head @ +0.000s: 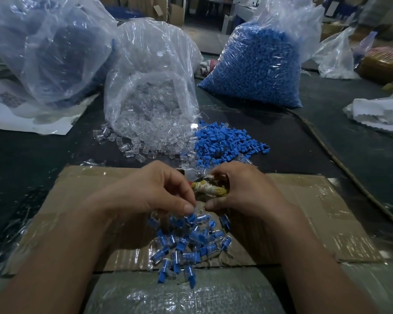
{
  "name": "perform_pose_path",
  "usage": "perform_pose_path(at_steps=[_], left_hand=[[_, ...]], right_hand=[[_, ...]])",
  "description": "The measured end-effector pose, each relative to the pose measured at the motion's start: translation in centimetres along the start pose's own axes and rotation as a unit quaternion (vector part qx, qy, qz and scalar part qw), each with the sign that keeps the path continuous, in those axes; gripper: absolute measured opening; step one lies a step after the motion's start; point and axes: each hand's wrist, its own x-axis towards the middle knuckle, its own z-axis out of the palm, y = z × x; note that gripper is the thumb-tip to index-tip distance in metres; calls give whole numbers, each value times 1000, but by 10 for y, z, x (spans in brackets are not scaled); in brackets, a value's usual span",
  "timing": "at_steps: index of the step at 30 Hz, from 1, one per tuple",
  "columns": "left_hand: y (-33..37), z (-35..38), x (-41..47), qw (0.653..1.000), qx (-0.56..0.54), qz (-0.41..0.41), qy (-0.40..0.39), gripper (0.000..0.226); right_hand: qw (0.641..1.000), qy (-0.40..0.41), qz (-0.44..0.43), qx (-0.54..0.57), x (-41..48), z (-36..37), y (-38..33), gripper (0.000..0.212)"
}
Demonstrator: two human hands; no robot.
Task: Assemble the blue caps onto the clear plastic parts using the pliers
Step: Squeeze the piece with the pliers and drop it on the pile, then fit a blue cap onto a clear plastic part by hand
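The dark worktop [32,166] is being taken up at the back by three big sacks. A clear bag of blue caps [254,64] is being stood on the right and a clear bag of clear plastic parts [150,87] in the middle. On the left is a clear bag of dim dark-blue contents [50,48], which cannot be identified.

Nearer, a flattened brown cardboard sheet [315,211], glossy with tape, is being used as the working mat. Just beyond its far edge, a loose heap of blue caps [227,143] and a spill of clear parts [145,143] are being stored side by side, touching, as feed stock.

On the cardboard, between the forearms, a small pile of capped clear pieces [191,245] is being collected. Judged against the full sacks, only a small fraction is being shown as done, and the great bulk is being left to do.

The right hand [243,191] is being clenched round the cloth-wrapped pliers [209,189]. The left hand [150,191] is being held with fingers curled, its thumb tip just above the pile. Whether a piece is being pinched there cannot be told.
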Motion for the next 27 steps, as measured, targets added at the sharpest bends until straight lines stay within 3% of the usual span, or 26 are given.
perform_pose_path(at_steps=[4, 7, 10, 13, 19, 27], left_hand=[[2, 3, -1, 1000, 29, -10, -5, 19], [0, 0, 1, 983, -45, -12, 179, 16], [-13, -11, 6, 905, 46, -9, 424, 4], [-26, -23, 10, 833, 132, -29, 537, 13], [-42, -31, 22, 825, 302, -89, 469, 41], [-40, -30, 23, 817, 343, -101, 452, 11]], right_hand=[[1000, -21, -5, -1, 0, 0, 2, 67], [999, -30, -3, 13, 0, -1, 4, 71], [999, -37, -10, 8, 0, -1, 6, 74], [999, -34, -6, 29, 0, -2, 7, 71], [998, -11, -3, 66, -1, -4, 7, 53], [998, 3, 1, 66, -1, -5, 6, 45]])
